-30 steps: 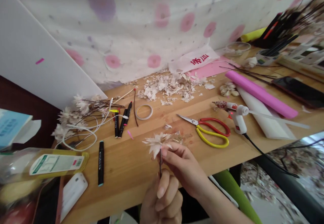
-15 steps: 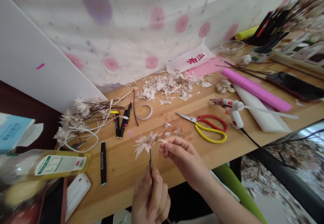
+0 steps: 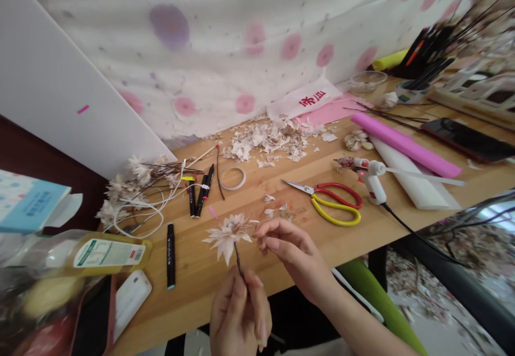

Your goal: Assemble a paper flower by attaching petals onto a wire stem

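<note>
1. My left hand (image 3: 240, 313) grip is clamped on the dark stem (image 3: 238, 258) of a handmade pale-petalled flower (image 3: 227, 236), which sits just above the grip.
2. Compared with a second ago, my right hand (image 3: 287, 254) is off the petals, its grip slightly apart, holding nothing I can see, just beside the flower.
3. Beyond the right grip, red-and-yellow-handled scissors (image 3: 322, 200) and a hot glue gun (image 3: 373, 182) lie on the tabletop (image 3: 189, 291).

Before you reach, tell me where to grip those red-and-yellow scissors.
Grip the scissors by the yellow and red loop handles, coming from the near side with the right hand: the handles lie flat on the wooden table, closest to you, with the blades pointing away left.
</note>
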`<state>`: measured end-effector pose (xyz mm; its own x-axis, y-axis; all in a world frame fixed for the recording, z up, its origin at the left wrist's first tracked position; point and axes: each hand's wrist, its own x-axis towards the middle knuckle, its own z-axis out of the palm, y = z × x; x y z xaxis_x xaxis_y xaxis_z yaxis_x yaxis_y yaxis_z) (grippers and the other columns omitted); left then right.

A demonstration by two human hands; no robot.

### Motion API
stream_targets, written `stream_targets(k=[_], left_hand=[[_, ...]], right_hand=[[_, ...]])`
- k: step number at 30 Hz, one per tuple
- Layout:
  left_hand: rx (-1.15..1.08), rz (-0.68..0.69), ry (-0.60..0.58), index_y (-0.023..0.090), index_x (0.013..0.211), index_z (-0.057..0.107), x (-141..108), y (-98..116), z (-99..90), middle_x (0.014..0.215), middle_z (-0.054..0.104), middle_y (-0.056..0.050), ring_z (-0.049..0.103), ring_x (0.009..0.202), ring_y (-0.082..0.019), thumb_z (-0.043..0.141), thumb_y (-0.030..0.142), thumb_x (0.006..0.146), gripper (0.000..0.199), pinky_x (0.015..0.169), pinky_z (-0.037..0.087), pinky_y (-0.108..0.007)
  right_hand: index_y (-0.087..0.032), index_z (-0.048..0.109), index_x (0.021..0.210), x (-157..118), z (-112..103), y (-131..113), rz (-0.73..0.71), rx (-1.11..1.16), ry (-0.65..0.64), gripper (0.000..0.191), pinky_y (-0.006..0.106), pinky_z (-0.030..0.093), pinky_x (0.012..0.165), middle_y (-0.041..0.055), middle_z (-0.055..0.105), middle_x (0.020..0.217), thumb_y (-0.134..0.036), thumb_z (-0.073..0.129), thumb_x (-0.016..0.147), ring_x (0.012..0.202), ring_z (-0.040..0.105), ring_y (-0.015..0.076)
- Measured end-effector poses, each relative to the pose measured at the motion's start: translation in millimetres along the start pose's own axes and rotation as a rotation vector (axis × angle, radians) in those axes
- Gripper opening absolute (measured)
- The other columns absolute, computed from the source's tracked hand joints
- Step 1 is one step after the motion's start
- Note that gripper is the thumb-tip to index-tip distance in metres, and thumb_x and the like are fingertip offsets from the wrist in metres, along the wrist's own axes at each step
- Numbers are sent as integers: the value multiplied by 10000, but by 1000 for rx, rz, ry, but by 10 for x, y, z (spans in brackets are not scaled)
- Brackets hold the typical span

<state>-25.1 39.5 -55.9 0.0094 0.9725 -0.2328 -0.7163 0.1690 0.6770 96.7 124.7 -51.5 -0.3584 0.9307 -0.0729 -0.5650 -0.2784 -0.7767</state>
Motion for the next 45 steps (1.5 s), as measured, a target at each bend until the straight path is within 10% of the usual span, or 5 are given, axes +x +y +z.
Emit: stream_targets(k=[7,16,27,35,45], left_hand=[[44,-25,89,193,842,763,-49,45,51,476,634,24,547,408,-73,744,421,898,235,410,423,-109],[-69,-64,-90,235,978,801,-2,1,-20,491,617,48,146,338,-31,629,374,978,221,386,418,-101],[-131,-109,-189,233,982,788,48,-10,86,466,235,110,122,352,-43,548,335,1030,266,402,405,-92],[92,-64,76,225,871,769,83,-35,72,610,678,33,420,346,-8,724,411,917,197,348,372,-67],[528,121,331,178,795,765,225,6,-15,603,659,27,561,430,-66,827,517,784,345,398,475,-133]], right_hand=[[-226,732,758,21,24,24,-80,-5,-28,217,274,422,714,4,649,793,-406,835,823,761,536,152],[-213,698,712,31,1,27,-121,143,-30,197,271,426,681,17,682,805,-323,798,841,718,549,145],[-225,646,729,-38,0,-33,-159,340,-74,202,229,387,528,1,705,809,-331,766,853,585,522,114],[-223,654,827,-115,-116,-94,-315,11,-178,160,296,499,806,37,765,855,-290,683,969,830,672,178],[-237,637,825,-238,-12,-241,-415,-195,-274,182,340,554,772,38,770,865,-276,623,1002,768,703,182]])
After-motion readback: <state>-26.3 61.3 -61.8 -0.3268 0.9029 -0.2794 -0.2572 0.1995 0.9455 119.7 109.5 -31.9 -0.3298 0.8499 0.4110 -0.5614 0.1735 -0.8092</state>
